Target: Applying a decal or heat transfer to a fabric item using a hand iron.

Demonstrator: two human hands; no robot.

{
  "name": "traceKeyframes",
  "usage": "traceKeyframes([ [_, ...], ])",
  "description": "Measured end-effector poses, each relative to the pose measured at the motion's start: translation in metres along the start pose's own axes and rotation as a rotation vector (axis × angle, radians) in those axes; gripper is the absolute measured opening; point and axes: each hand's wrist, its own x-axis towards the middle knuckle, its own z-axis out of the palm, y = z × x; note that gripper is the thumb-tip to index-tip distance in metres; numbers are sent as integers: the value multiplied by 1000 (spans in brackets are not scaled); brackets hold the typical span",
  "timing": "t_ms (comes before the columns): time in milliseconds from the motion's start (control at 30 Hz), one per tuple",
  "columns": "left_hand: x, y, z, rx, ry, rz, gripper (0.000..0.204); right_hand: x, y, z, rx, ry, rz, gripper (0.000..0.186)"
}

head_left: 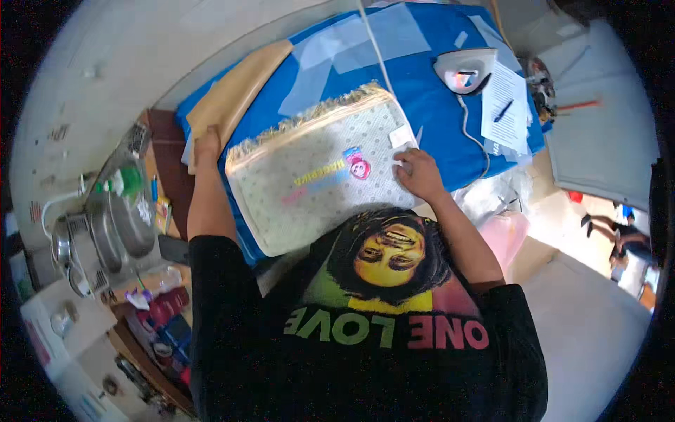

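Cream, dotted fabric — a fringed rectangular mat (316, 176) — lies on the blue padded table (422, 70) before you. Your left hand (206, 146) grips its far-left corner, fingers hidden behind the edge. Your right hand (418, 174) presses flat on its right edge — your shirt covers the near edge.

A cream cushion cover (320, 169), dotted all over and edged with a tan fringe, is laid on a bright blue cloth (422, 77). A pink round motif (with multicoloured lettering beside it) is printed at its middle.
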Motion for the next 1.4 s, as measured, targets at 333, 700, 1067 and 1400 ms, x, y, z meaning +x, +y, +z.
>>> traceKeyframes([
  [333,-49,147,-100,-1335,-605,-357,27,-3,37,-4,489,156,382,26],
  [700,-271,123,-135,-333,-426,964,29,57,-15,-41,1241,-151,883,90],
  [1067,-251,64,-136,184,-359,753,35,47,22,9,254,-84,620,40],
  [1400,-329,167,-118,87,-414,248,85,41,58,-78,-81,663,455,97],
])
